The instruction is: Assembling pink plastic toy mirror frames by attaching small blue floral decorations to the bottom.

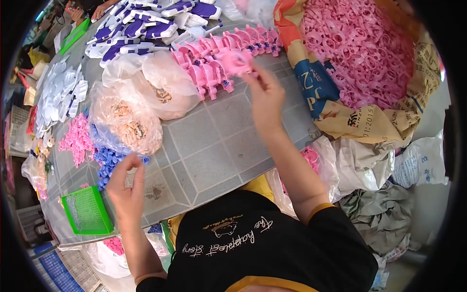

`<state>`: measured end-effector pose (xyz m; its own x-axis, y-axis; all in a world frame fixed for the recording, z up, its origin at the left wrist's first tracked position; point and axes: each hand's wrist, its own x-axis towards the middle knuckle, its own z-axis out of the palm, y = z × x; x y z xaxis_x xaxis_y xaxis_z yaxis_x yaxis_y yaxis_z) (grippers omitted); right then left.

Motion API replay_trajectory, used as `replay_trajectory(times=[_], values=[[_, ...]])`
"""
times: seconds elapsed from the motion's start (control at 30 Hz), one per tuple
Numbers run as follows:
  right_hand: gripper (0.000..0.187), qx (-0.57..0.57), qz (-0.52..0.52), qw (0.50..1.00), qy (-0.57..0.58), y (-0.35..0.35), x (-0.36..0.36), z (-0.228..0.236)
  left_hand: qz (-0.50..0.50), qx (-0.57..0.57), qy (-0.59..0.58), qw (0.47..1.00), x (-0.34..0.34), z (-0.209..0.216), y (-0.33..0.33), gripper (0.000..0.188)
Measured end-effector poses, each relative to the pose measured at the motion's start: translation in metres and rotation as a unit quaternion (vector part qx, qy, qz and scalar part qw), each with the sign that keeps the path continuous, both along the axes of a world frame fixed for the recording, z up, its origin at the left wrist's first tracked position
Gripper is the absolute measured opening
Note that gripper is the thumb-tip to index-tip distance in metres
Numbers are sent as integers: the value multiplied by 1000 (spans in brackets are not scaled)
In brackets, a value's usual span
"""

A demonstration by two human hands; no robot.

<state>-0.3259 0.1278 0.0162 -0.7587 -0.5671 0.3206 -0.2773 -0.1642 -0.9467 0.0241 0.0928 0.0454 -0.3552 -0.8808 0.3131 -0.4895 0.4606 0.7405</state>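
My right hand [266,97] grips a pink plastic part [237,62], smeared by motion, at the near end of rows of similar pink parts [248,39] with small blue pieces on them. Over the left side of the table, my left hand [126,187] has its thumb and forefinger curled into a pinch. A small blue plastic piece [144,159] shows at those fingertips. Beside that hand lies a pile of blue pieces [108,163], partly under a clear bag [126,119] of small peach-coloured pieces.
A large sack [357,121] full of pink parts [357,53] stands at the right. White-and-purple casings [146,29] cover the far table, with white pieces [61,92] and small pink pieces [78,138] at left. A green tray [87,211] sits at the near left edge.
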Motion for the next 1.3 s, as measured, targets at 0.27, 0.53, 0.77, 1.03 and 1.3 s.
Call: replay_trajectory(times=[0.27,0.53,0.77,1.03,1.3], values=[[30,98,-67,980,160,-14,-32,-50,-61,-18,-67,996,-13,-9,8,13],[26,141,-15,979,150,-13,-20,-47,-88,-28,-70,993,-7,-12,8,10],[27,152,-15,976,156,-6,-17,-51,-69,-64,-132,987,25,-2,-8,9],[28,112,-72,988,81,-12,-29,-82,132,-178,-175,959,87,34,-158,16],[25,99,-88,988,81,-18,-19,-73,34,73,-348,934,112,-11,-285,57]])
